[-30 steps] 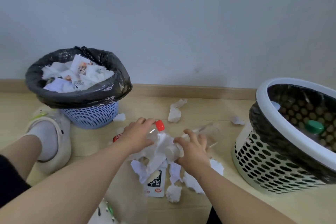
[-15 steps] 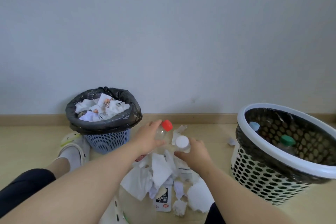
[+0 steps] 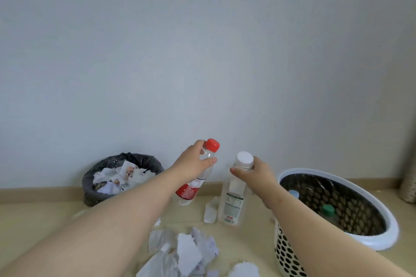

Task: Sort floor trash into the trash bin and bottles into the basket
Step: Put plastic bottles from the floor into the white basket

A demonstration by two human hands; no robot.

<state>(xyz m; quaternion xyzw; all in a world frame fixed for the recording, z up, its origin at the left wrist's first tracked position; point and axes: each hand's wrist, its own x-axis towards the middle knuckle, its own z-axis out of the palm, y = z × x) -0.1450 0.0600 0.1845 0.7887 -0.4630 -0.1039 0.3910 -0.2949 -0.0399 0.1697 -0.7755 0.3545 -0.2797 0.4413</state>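
Note:
My left hand (image 3: 191, 163) grips the neck of a clear bottle with a red cap and red label (image 3: 191, 188), held up off the floor. My right hand (image 3: 254, 172) grips the neck of a clear bottle with a white cap (image 3: 234, 198), also lifted. The white basket (image 3: 369, 238) with a black liner stands to the right and holds bottles with green and blue caps. The trash bin (image 3: 90, 193), lined with a black bag, stands to the left, full of crumpled paper.
Torn white paper scraps (image 3: 186, 252) lie on the wooden floor below my arms. One crumpled piece (image 3: 210, 211) lies by the baseboard between the bottles. A plain wall rises behind.
Both hands have lifted the two bottles up off the paper pile on the floor. The view has tilted up toward the wall.

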